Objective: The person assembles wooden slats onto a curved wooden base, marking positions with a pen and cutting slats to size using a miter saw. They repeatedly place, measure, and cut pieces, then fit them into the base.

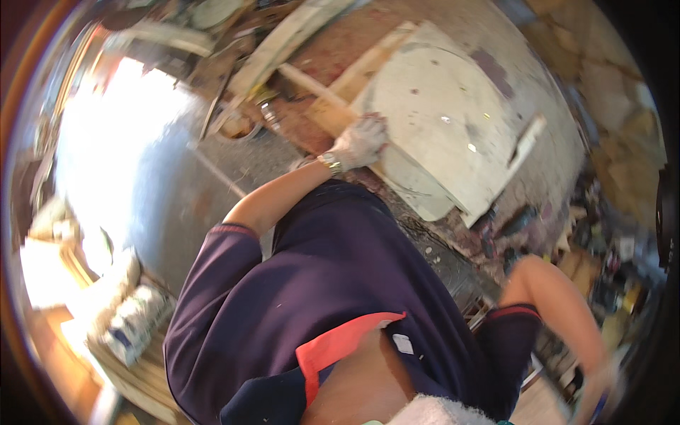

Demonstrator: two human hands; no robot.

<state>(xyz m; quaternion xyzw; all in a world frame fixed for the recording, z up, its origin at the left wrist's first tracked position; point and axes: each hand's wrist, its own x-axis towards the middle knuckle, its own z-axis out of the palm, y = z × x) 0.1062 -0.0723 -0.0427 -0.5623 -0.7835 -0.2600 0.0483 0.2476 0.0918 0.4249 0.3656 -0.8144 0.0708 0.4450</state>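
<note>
My left hand (361, 142), in a pale glove with a metal-banded watch at the wrist, is at the near left edge of a flat, pale wooden board (443, 106). Its fingers curl over that edge, closed on the board. Pencil-like curved lines and several small pale bits show on the board's face. Far from it, at the lower right, my right hand (602, 389) is smeared by motion. A thin blue thing (601, 405) shows beside its fingers, but whether the hand holds it I cannot make out.
A wooden strip (315, 85) and a curved wooden piece (283, 46) lie beyond the left hand. A narrow offcut (524, 145) rests at the board's right. Mixed clutter (616, 269) covers the right side. A wrapped bundle (138, 322) sits at lower left, near strong sunlight.
</note>
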